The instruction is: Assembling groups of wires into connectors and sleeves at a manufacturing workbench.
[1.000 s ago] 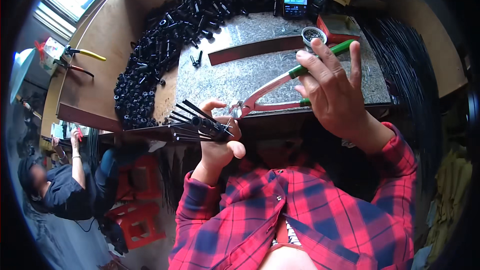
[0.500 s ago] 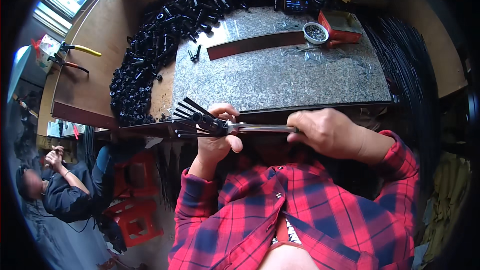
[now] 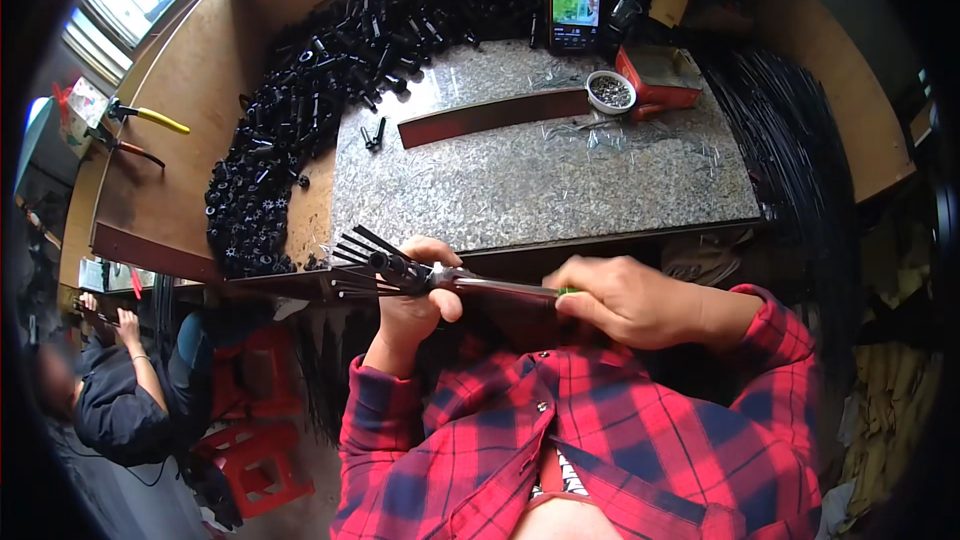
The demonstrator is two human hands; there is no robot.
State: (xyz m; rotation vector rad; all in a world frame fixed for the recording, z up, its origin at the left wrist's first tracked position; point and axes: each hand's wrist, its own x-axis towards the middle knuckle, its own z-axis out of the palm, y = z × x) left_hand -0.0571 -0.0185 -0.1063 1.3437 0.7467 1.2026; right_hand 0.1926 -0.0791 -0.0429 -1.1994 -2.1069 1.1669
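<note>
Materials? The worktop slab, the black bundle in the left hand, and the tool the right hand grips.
Worktop slab: looks like galvanized sheet metal, grey with a crystalline spangle. Black bundle in the left hand: probably plastic, matt black ribs fanning from a collar. Tool in the right hand: bright bare steel shank; green bit at the grip, likely a plastic sleeve.

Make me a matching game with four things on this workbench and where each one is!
Things:
1. phone
2. small white bowl
3. yellow-handled pliers
4. bundle of black rods

Places:
A. far left on the wooden board
B. in the left hand at the near table edge
C. propped upright at the back
D. beside the red box

Pairs: 1-C, 2-D, 3-A, 4-B
</note>
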